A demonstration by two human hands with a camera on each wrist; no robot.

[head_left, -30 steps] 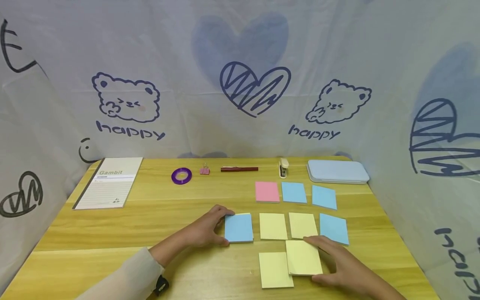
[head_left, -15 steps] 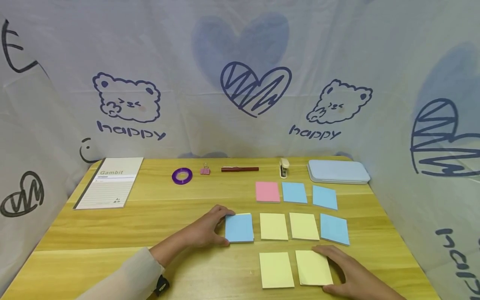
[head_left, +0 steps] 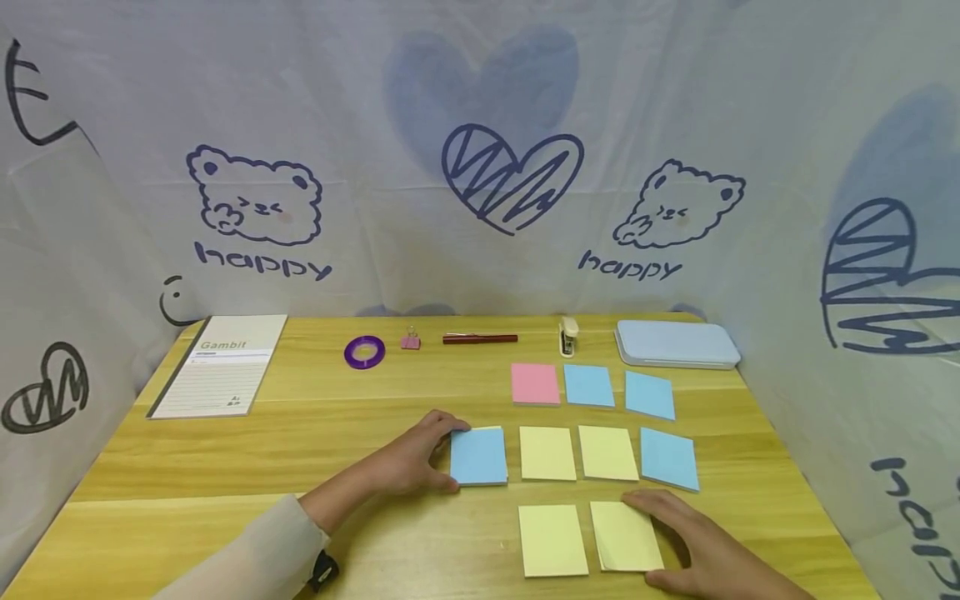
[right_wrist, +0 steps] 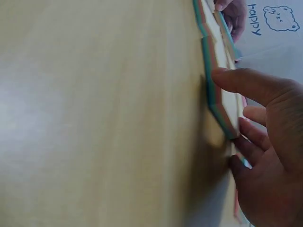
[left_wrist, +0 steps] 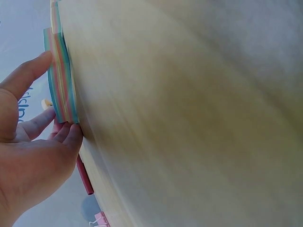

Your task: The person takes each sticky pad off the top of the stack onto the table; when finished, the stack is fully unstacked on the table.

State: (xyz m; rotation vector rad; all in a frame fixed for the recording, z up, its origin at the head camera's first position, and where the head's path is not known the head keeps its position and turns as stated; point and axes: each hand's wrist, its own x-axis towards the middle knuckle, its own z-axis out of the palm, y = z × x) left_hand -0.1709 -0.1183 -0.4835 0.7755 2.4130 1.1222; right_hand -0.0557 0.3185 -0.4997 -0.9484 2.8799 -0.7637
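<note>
Left hand [head_left: 408, 462] pinching the blue notepad [head_left: 478, 455] at its left edge, thumb on the far corner, fingers along the near side; pad flat on the worktop [head_left: 315, 433], left end of the middle row. Right hand [head_left: 693, 546] lying loosely spread along the right edge of the near yellow notepad [head_left: 626, 536], fingertips touching, not clamped round it; pad just right of another yellow notepad [head_left: 552, 539]. Likely risks: a sideways nudge from the right grip sliding the pad into its neighbour or skewing it out of line; top sheets fanning or peeling under a dragging palm; a sleeve sweeping the near row. On the left, too firm a pinch buckling the corner, or a push butting against the next yellow pad [head_left: 547, 452].
</note>
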